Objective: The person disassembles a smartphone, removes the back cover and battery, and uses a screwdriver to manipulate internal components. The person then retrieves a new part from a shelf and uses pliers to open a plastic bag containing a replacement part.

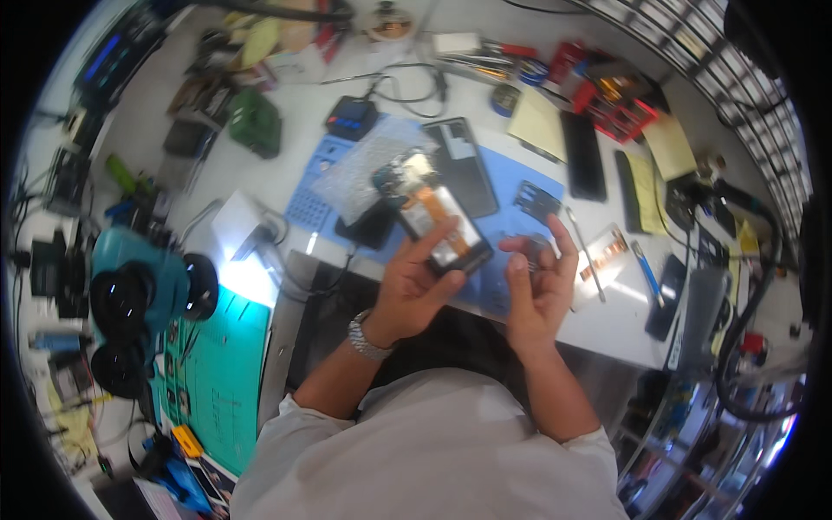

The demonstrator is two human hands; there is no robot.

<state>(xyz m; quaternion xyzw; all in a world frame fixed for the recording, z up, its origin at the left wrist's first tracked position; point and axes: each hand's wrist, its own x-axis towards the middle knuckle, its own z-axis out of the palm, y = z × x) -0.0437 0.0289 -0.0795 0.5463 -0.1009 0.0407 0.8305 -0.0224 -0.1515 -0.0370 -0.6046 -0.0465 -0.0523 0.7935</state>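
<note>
My left hand (414, 290), with a metal watch on its wrist, grips an opened smartphone (442, 227) by its lower end. The phone's back is off; its circuit board, orange ribbon cable and silvery battery show, and it is tilted above the blue mat (511, 191). To its right, my right hand (542, 290) is raised with fingers curled around a small greyish piece, too blurred to name. Just beyond the phone lies a dark phone back cover (464, 165). A dark bracket-like plate (537, 201) rests on the mat above my right hand.
A teal microscope (139, 277) stands left, over a green mat (227, 373). Bubble wrap (347, 180) and a black box with blue lights (351, 118) are behind the phone. A black phone (583, 156), metal tool (586, 256) and blue-handled tool (647, 270) lie right.
</note>
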